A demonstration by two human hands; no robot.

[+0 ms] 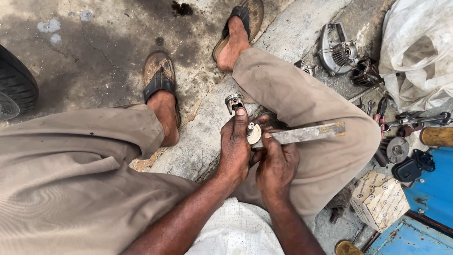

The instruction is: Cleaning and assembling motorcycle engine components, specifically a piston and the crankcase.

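Concrete floor [94, 56], cracked and oil-stained, fills the upper left; left hand [234, 148] clenches a small metal part [253, 133] at centre frame; right hand [277, 165] grips a flat file [306, 134]; engine parts [337, 49] lie upper right.

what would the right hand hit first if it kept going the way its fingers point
The right hand points up and left in the picture, at the small round metal part pinched in the left hand. It already touches that part, with the left thumb just beyond. Depth is hard to judge.

khaki trousers [75, 170], brown sandals [159, 75], blue box [436, 189], patterned tan carton [380, 200], white bag [417, 47]
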